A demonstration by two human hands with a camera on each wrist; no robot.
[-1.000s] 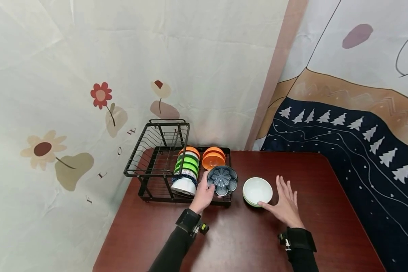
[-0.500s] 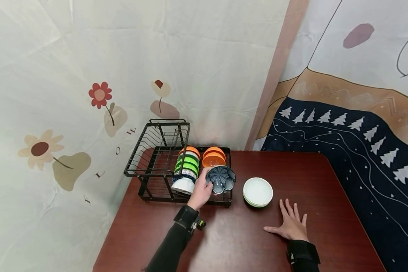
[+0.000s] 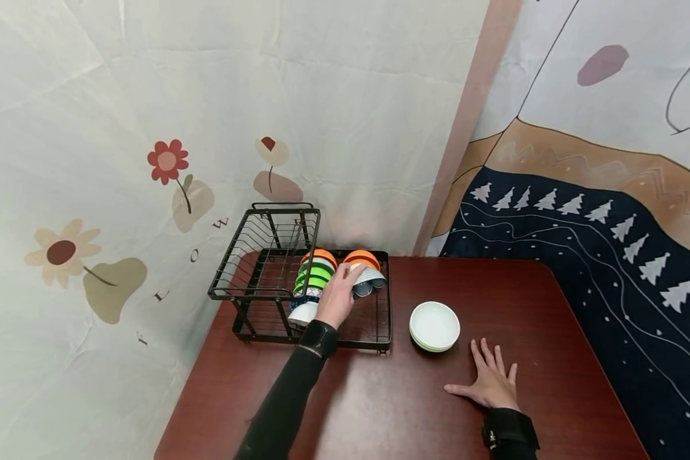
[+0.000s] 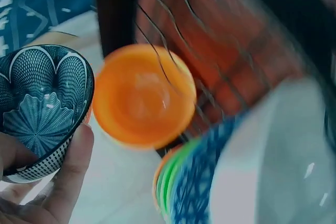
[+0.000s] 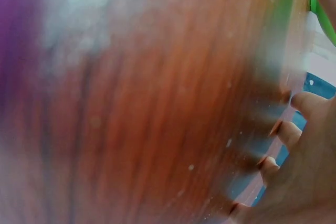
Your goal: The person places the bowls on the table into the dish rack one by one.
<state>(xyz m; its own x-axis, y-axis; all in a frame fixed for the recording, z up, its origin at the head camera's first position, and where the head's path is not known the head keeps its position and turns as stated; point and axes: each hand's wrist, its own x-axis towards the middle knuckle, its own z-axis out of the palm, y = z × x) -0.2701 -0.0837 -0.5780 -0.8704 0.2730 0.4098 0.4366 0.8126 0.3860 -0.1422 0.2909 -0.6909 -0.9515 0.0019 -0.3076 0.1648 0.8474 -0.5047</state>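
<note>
My left hand [image 3: 336, 300] pinches a blue patterned bowl [image 3: 371, 280] by its rim, with the thumb inside it in the left wrist view. The bowl [image 4: 44, 98] has a petal-shaped inside. It is tilted over the right part of a black dish rack [image 3: 345, 345], just in front of orange bowls [image 3: 363, 257]. Left of it, a row of bowls [image 3: 315, 282] in orange, green, patterned blue and white stands on edge in the rack. My right hand [image 3: 490, 381] rests on the table with spread fingers, near a stack of white bowls [image 3: 434, 319] with a green one below.
An upper wire basket [image 3: 259, 255] stands over the left side of the rack. The dark red table [image 3: 402, 409] runs up to a patterned cloth backdrop [image 3: 368, 128] behind. In the right wrist view the tabletop [image 5: 147, 119] is blurred.
My left hand has moved further back over the rack and tipped the patterned bowl away. My right hand has drawn back from the white bowls and now lies on the table.
</note>
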